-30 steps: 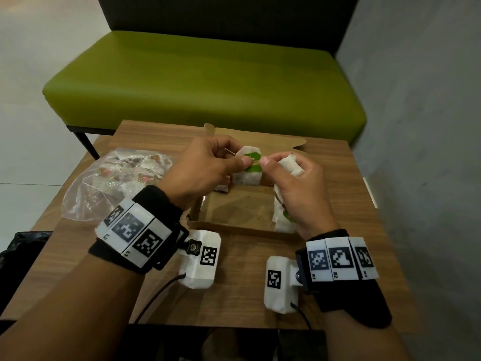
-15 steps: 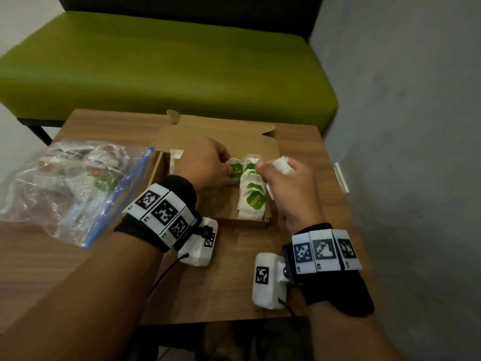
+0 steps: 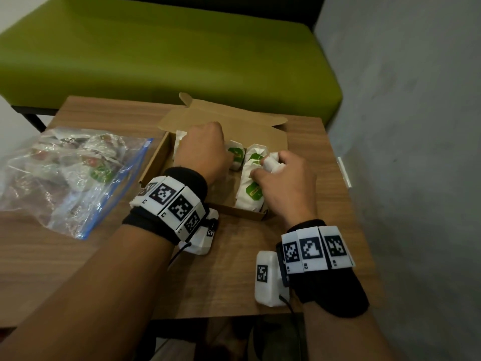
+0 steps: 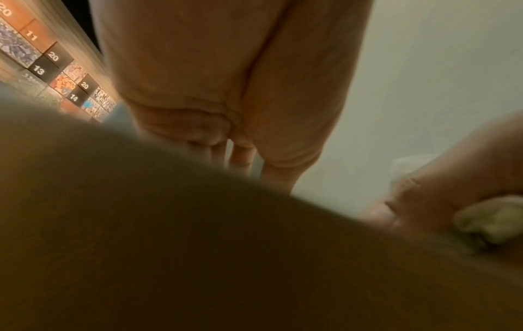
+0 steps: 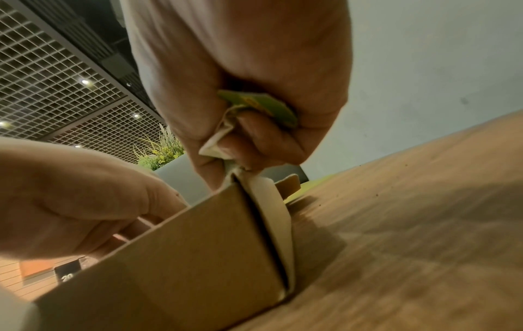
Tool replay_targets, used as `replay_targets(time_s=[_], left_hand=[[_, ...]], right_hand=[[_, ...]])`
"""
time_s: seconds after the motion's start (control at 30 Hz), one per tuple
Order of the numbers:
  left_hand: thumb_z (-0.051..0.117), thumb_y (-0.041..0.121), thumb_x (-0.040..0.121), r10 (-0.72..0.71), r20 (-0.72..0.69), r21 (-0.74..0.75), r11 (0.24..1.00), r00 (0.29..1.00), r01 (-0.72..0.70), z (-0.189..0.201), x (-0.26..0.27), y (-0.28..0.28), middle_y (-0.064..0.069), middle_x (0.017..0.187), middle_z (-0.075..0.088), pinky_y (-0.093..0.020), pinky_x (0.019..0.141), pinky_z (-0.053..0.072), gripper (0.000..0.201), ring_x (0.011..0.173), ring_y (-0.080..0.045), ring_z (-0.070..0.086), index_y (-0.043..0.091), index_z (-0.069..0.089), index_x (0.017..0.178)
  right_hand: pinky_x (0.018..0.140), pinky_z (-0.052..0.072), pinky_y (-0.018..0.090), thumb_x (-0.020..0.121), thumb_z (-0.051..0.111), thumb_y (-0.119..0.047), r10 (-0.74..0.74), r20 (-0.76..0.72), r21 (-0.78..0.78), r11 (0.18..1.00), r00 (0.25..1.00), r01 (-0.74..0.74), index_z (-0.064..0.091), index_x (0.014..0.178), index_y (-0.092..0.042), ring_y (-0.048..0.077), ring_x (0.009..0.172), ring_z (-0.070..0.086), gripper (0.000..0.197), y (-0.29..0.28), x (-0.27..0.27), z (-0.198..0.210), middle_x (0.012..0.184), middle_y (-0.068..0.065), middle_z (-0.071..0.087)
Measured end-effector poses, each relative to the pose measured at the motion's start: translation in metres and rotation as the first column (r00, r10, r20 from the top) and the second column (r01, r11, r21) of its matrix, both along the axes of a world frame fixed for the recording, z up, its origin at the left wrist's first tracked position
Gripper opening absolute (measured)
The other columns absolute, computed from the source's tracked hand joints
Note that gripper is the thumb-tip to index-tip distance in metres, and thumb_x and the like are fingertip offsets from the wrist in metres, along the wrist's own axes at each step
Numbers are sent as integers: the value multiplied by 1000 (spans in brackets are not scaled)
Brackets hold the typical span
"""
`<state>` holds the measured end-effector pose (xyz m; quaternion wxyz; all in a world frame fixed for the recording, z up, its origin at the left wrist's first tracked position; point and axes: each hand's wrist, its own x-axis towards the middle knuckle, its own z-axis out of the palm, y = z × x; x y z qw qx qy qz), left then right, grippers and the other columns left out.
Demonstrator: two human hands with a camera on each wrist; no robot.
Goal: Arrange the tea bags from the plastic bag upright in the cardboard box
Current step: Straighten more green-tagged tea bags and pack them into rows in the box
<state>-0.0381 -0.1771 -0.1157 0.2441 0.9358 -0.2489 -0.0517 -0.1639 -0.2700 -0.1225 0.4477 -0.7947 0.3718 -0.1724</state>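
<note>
While both hands work inside the cardboard box [image 3: 166,149], the right hand [image 3: 286,183] pinches a crumpled tea bag [image 3: 272,165] above the right-hand row.
Its slot lies directly below that hand; the left hand [image 3: 203,149], fingers hidden, grip unclear, sits beside upright bags; the plastic bag [image 3: 65,173] lies left on the table [image 3: 104,269].

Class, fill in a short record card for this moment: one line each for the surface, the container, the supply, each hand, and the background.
surface: brown wooden table
container: open brown cardboard box, white tea bags with green labels along its right side
supply: clear plastic zip bag left of the box, more tea bags inside
left hand: reaching into the box; grip hidden
right hand: grips a crumpled white tea bag over the box's right side
background: green bench seat, grey wall
</note>
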Motion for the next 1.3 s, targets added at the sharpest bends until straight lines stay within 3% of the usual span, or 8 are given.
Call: replay_targets(time_s=[0.13,0.5,0.77,0.97,1.1,1.17,1.23,1.3], left_hand=[[71,41,85,12,-38,76,997,999,-9,6,5,8,-6,91,64,-44,79,56,28,86,-27,62,15,62,93],[68,48,87,-64,-193,314,941,979,124,20,-11,42,4,83,56,-31,76,48,31,86,-16,55,18,63,95],[64,60,84,-322,-361,193,892,875,408,41,-18,68,12,100,66,-26,81,51,36,92,-4,60,29,70,101],[75,29,84,-442,-324,193,835,837,516,41,-16,72,14,88,70,-27,78,52,6,83,-3,62,31,72,79],[74,29,85,-438,-281,226,835,854,502,36,-14,73,12,89,68,-27,77,51,3,84,-5,60,29,71,83],[71,37,87,-422,-199,136,882,885,451,38,-13,73,12,90,68,-27,75,51,9,84,-4,60,28,71,88],[65,42,91,-353,-129,-94,934,926,343,45,-15,72,12,87,68,-23,69,50,18,79,-1,61,25,71,93],[62,43,91,-299,-120,-344,907,947,243,55,-18,68,11,88,69,-17,62,48,23,74,3,62,24,71,98]], right_hand=[[73,61,40,83,79,-30,-62,-47,2,998,997,62,67,101,-28,14,84,67,21,-3,-1,1,94,-6,68],[81,59,44,85,77,-26,-78,-163,-13,997,984,77,71,108,-27,19,91,66,24,-14,-5,1,93,-4,66],[69,53,31,86,77,-24,-91,-122,21,995,988,94,72,116,-26,16,88,64,31,-12,5,-1,101,-2,70],[75,56,34,85,76,-29,-61,-132,43,997,989,67,74,115,-25,19,91,66,30,-14,13,-3,100,1,72],[70,55,36,91,67,-47,-50,-35,19,999,998,51,72,95,-20,19,83,67,28,-10,14,5,87,0,71],[68,53,36,91,58,-62,-54,80,60,997,995,50,69,97,-14,20,81,67,50,-4,16,15,90,2,72],[52,46,28,94,46,-70,-14,212,293,955,977,-50,67,101,-9,17,65,61,65,3,19,25,83,4,68],[37,29,20,100,36,-66,43,341,573,782,939,-244,64,92,-12,11,44,45,62,13,20,32,68,5,58]])
